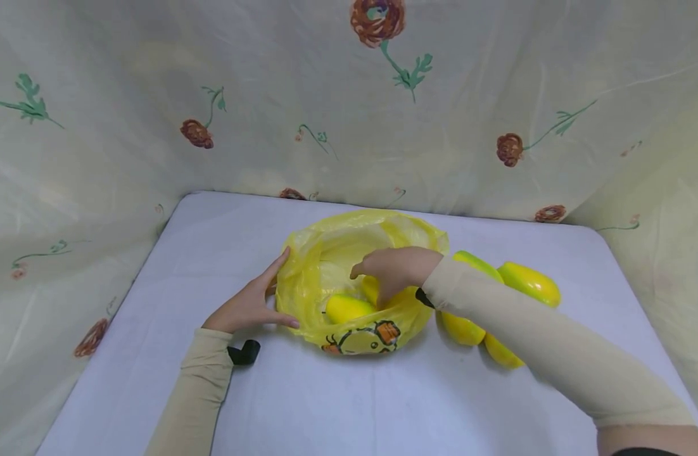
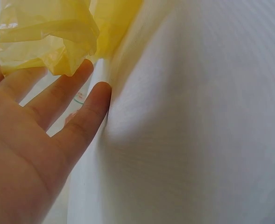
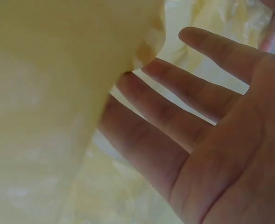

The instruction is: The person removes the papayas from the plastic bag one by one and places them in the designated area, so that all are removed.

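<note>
A yellow plastic bag with a cartoon print lies on the table with its mouth wide. Inside it are a yellow mango and part of another mango, half hidden by my right hand. My left hand rests against the bag's left side, thumb and fingers spread; the left wrist view shows extended fingers at the bag's edge. My right hand reaches into the bag over the mangoes. In the right wrist view its fingers are extended and apart, with nothing gripped; bag film covers some fingertips.
Several yellow-green mangoes lie on the table right of the bag, partly hidden under my right forearm. The white-covered table meets a flower-patterned curtain at the back and sides.
</note>
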A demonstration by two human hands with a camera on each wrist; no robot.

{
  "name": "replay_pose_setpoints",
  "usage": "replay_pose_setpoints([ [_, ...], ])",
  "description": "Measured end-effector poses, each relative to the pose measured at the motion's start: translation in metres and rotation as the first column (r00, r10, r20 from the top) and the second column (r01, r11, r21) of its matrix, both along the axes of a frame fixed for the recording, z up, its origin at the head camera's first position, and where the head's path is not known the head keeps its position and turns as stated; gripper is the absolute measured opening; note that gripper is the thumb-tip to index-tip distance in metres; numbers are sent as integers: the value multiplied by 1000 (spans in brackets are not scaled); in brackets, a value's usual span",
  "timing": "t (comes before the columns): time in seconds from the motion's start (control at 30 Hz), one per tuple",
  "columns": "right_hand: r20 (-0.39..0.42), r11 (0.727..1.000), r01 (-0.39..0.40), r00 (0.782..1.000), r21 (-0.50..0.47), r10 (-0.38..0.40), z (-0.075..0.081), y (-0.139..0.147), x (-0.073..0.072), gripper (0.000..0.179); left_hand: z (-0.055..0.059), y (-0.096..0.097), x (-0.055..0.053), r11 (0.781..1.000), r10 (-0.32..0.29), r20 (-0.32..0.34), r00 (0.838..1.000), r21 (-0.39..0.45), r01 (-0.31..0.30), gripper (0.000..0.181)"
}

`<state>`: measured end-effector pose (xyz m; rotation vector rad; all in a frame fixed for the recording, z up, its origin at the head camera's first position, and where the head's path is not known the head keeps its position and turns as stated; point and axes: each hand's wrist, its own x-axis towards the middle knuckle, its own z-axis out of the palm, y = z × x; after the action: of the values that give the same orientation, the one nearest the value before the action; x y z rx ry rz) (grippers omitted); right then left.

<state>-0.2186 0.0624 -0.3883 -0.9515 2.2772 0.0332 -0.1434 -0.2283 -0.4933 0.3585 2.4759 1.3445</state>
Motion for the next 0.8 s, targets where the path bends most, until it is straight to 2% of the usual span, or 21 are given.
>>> replay_pose_setpoints([
  [0.17, 3, 997, 61, 998, 52, -61, -4, -5, 0, 71, -1, 1, 0, 1000, 2, 6, 1000, 1, -2, 138],
  [0.3, 3, 994, 78, 997, 74, -78, -4, -7, -1, 71, -1, 1, 0, 1000, 4, 8, 1000, 6, -4, 138],
  [0.67, -64, 999, -14, 998, 37, 16, -6, -10, -13, 70, -1, 0, 0, 1000, -2, 4, 1000, 13, 2, 138],
  [0.8, -63, 999, -16, 998, 41, 19, -7, -10, -13, 70, -2, -1, -1, 1000, -2, 4, 1000, 18, 1, 139],
])
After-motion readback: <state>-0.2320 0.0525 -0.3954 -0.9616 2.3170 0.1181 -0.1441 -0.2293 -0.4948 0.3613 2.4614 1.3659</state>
